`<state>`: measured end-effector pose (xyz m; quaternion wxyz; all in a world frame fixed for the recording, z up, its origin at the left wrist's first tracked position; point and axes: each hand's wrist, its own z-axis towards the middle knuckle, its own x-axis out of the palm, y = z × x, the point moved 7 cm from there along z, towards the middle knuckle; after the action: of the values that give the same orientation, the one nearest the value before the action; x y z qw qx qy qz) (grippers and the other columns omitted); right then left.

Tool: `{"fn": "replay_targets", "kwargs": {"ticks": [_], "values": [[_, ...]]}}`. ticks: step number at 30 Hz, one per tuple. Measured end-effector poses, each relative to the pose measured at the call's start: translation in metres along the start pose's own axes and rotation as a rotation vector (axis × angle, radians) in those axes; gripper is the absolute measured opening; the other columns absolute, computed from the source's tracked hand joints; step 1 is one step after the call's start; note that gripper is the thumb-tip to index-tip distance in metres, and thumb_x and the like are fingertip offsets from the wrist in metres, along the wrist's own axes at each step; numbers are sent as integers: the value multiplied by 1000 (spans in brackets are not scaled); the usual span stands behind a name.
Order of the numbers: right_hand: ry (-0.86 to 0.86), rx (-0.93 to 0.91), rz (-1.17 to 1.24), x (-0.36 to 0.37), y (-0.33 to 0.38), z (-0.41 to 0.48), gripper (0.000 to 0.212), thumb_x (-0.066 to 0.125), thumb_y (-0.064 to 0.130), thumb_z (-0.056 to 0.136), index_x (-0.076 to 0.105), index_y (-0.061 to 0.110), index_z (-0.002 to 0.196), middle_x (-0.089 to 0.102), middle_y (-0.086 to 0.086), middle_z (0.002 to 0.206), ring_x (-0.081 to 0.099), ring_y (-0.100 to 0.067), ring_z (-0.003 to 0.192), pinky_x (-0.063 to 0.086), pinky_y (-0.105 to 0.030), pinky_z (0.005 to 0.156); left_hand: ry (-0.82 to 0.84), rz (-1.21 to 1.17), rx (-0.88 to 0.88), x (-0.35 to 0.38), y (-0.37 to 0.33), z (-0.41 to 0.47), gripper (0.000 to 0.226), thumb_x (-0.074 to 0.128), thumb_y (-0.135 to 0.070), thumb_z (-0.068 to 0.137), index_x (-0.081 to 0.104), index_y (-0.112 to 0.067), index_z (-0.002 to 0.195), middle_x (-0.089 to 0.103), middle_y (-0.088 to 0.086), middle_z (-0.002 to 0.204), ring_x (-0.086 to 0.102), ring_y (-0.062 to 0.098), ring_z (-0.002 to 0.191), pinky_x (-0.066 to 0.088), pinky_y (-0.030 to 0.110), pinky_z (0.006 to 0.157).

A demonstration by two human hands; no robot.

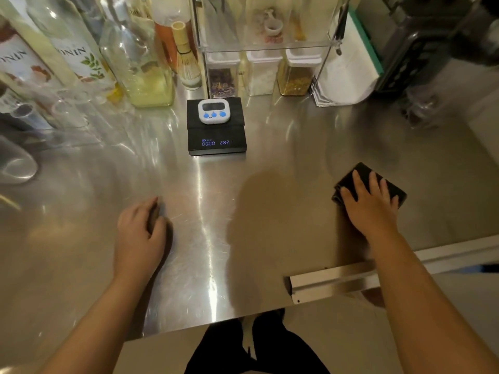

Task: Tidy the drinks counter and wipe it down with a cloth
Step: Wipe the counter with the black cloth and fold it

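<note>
A steel drinks counter (216, 211) fills the view. My right hand (370, 203) lies flat, fingers spread, on a folded black cloth (393, 187) at the counter's right side, pressing it down. On the bare steel left of centre rests my left hand (140, 230), fingers loosely curled and holding nothing. A black digital scale (217, 141) with a lit display stands at the middle back, and a white timer (213, 110) with blue buttons sits on its platform.
Syrup bottles (81, 49) and clear glasses (16, 163) crowd the back left. A bamboo whisk (186, 58) stands beside a clear shelf rack (264, 47) with jars (294, 74). Stacked white napkins (343, 85) sit back right. The counter's front edge (332, 282) runs near my body.
</note>
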<state>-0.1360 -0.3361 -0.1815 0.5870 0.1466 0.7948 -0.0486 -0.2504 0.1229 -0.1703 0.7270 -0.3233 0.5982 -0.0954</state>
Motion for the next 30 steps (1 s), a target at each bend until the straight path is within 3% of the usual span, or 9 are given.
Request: {"fn": "replay_targets", "kwargs": {"ticks": [6, 10, 15, 21, 25, 28, 30], "values": [[58, -15, 10, -4, 56, 22, 61, 24, 56, 98, 6, 37, 154, -4, -1, 164, -5, -26, 150, -1, -55, 119, 1, -10, -38, -2, -3, -1, 43, 59, -10, 94, 57, -7, 137, 59, 13, 130, 48, 27, 123, 29, 27, 102], [50, -197, -7, 11, 130, 4, 60, 24, 55, 99, 8, 37, 154, -3, -3, 164, -6, -27, 150, -1, -55, 118, -4, -39, -60, -4, -4, -2, 44, 58, -14, 95, 56, -10, 138, 59, 8, 131, 46, 19, 123, 29, 24, 101], [26, -458, -29, 38, 220, -55, 58, 26, 52, 100, 9, 38, 153, -2, -2, 164, -6, -27, 150, -3, -55, 118, -20, -56, -55, -6, -4, -2, 43, 56, -18, 97, 56, -11, 139, 58, 4, 132, 36, -2, 115, 26, 15, 99], [84, -707, -9, 67, 280, -133, 58, 27, 53, 99, 12, 38, 153, 0, -2, 164, -5, -27, 150, -5, -55, 117, -43, -68, -46, -6, -5, -2, 40, 52, -19, 99, 57, -12, 138, 59, 2, 130, 36, -3, 114, 29, 21, 100], [62, -833, 23, 80, 291, -180, 58, 30, 51, 99, 18, 33, 153, 7, -4, 164, 1, -28, 150, -3, -56, 118, -41, -74, -47, -3, -3, -1, 37, 49, -20, 101, 58, -15, 137, 58, 0, 132, 37, -4, 115, 23, 5, 94], [122, -849, 59, 74, 297, -181, 55, 30, 47, 101, 21, 30, 152, 17, -5, 162, 10, -29, 149, 7, -54, 119, -20, -54, -46, -3, -4, -1, 38, 49, -21, 101, 57, -17, 138, 58, 0, 133, 38, -3, 116, 24, 4, 92], [43, -855, 176, 50, 299, -168, 47, 37, 36, 100, 39, 24, 145, 48, -9, 145, 40, -32, 134, 31, -50, 110, 10, -38, -42, -4, -8, 5, 42, 51, -21, 100, 54, -17, 141, 59, 4, 133, 43, 9, 120, 30, 15, 99]]}}
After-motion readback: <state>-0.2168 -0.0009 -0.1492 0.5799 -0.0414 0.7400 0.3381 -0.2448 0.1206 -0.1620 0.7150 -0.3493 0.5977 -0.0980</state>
